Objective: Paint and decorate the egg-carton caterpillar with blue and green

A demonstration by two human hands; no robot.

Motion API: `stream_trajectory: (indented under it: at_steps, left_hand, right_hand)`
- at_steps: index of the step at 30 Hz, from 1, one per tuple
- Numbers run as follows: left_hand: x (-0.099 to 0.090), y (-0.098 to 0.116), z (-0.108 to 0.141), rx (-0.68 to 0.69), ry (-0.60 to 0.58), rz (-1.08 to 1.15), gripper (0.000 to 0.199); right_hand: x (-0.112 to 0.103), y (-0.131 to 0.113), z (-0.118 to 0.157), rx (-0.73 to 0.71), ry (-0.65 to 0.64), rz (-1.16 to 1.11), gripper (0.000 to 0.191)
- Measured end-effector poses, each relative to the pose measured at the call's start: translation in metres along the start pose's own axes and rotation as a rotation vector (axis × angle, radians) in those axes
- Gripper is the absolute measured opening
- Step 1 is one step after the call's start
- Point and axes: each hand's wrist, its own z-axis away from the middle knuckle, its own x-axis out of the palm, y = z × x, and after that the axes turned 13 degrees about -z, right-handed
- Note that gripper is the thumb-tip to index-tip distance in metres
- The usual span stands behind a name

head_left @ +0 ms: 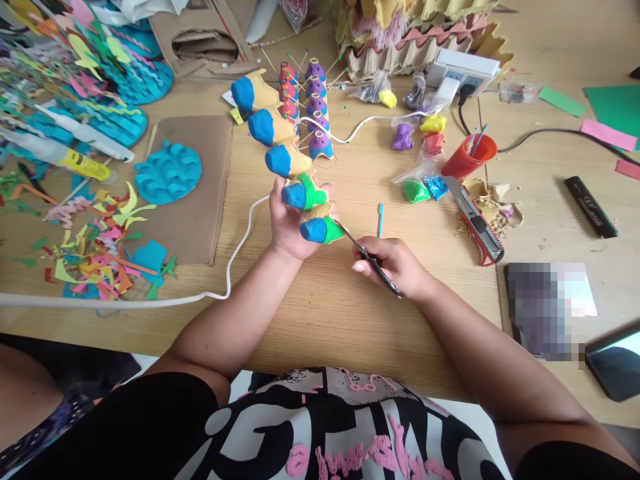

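My left hand (293, 230) is closed under the near end of an egg carton strip (283, 163), a row of several cups. Blue clay caps every cup, and green clay covers part of the nearest two. In my right hand (393, 263) is a slim, dark-handled pointed tool (374, 259); its exact kind is unclear. The tool's tip meets the green clay (333, 230) on the nearest cup, or lies just beside it. A small blue plastic stick (381, 220) lies on the table beyond my right hand.
Finished red and purple cup rows (316, 107) with pins stand behind the strip. A white cable (235, 253) crosses the table at left. Right are clay bags (415, 190), a red cup (470, 157) and a box cutter (475, 223). Paper scraps (100, 253) lie left.
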Motion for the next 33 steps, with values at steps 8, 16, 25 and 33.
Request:
stream_trajectory:
  at_steps: [8, 16, 25, 33]
  left_hand:
    - [-0.0012, -0.0003, -0.0001, -0.001, -0.039, 0.065, 0.073]
    - [-0.0019, -0.0006, 0.0002, 0.013, -0.039, 0.079, 0.073]
    - [0.0029, 0.002, 0.0001, -0.001, 0.024, 0.012, 0.077]
    - [0.0034, 0.0042, 0.0008, 0.007, -0.031, 0.08, 0.082]
  right_hand:
    - [-0.0007, -0.0007, 0.0004, 0.017, -0.008, 0.002, 0.057]
    - [-0.0031, -0.0026, -0.0002, 0.053, -0.018, 0.035, 0.06]
    - [-0.0048, -0.0065, -0.0001, 0.104, 0.005, 0.129, 0.064]
    - [-0.0055, -0.001, 0.0017, 0.099, 0.103, 0.18, 0.065]
